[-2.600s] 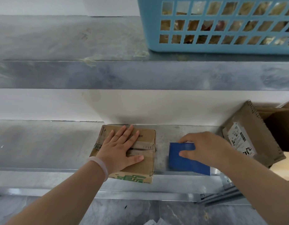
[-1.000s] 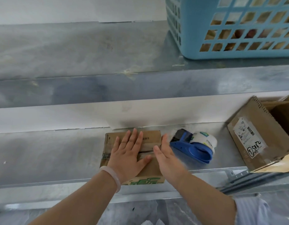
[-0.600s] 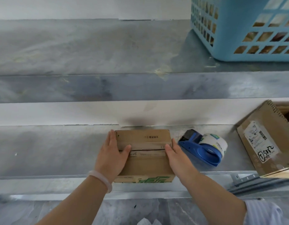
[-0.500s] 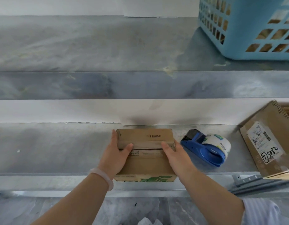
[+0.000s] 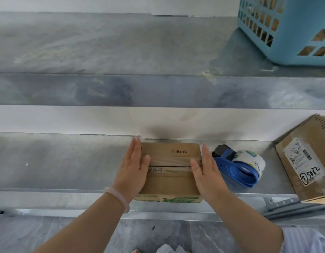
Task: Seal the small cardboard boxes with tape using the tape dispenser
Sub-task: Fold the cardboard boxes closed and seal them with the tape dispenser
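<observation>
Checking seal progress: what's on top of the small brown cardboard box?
On the small brown cardboard box: what looks like clear tape along the centre seam, black print, and the thumbs of the left hand and right hand. Seam ends under the thumbs are hidden.

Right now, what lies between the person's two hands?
The small cardboard box: the left hand lies against one side, the right hand against the other. The head view shows this.

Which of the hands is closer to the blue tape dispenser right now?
Right. The right hand presses the right side of the cardboard box, just left of the tape dispenser. The left hand presses the box's other side, farther away.
</observation>
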A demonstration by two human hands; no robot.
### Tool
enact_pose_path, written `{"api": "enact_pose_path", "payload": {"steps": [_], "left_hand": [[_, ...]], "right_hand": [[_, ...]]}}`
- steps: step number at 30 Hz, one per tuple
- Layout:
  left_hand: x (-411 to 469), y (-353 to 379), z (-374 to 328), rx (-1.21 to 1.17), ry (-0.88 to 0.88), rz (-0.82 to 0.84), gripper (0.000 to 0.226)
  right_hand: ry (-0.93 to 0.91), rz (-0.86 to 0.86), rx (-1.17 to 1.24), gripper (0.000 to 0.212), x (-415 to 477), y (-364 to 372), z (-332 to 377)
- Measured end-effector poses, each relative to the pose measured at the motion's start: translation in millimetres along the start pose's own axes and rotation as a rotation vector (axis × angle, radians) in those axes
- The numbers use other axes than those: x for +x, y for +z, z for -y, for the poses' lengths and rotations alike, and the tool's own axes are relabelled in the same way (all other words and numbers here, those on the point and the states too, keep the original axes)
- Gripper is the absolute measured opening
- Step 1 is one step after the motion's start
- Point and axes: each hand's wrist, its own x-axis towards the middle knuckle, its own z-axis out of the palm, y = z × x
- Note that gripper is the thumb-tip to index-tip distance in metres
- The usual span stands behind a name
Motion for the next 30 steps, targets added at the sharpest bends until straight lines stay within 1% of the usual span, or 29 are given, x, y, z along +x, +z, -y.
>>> {"api": "enact_pose_path", "payload": {"steps": [2,3,4,6,8,12,15,18,19,21,23,24,28,30], "left_hand": [[-2,-1,1,0.282,0.279,0.049,0.070],[-2,-2,2,0.406,0.348,0.105,0.076],[-1,-1,5,0.494,0.371,0.154,0.083],[1,0,9,0.531,0.352,0.173,0.094],[2,2,10,0.490,0.332,0.142,0.099],[3,3,9,0.468,0.314,0.134,0.101],[4,3,7,0.460,0.307,0.136,0.105],[3,3,6,0.475,0.310,0.140,0.106],[3,3,6,0.483,0.316,0.139,0.104],[2,2,7,0.511,0.348,0.145,0.089],[1,1,9,0.536,0.396,0.145,0.070],[1,2,10,0.551,0.413,0.144,0.065],[0,2,14,0.636,0.453,0.121,0.056],[0,0,18,0.683,0.481,0.144,0.056]], "right_hand": [[-0.249,0.040,-0.290,0.080,-5,-5,-1],[-0.342,0.085,-0.439,0.085,-4,-7,-3],[-0.399,0.127,-0.564,0.091,-3,-8,-5],[-0.428,0.165,-0.684,0.102,1,-7,-10],[-0.412,0.145,-0.669,0.108,3,-5,-12],[-0.401,0.130,-0.656,0.110,2,-5,-11],[-0.393,0.134,-0.667,0.106,2,-4,-10],[-0.417,0.131,-0.738,0.098,1,-5,-8],[-0.431,0.135,-0.761,0.092,1,-4,-8],[-0.463,0.136,-0.794,0.082,0,-4,-8],[-0.473,0.129,-0.819,0.081,1,-3,-10],[-0.475,0.126,-0.821,0.083,1,-2,-10],[-0.488,0.106,-0.816,0.084,3,0,-14],[-0.486,0.092,-0.818,0.086,4,0,-17]]}}
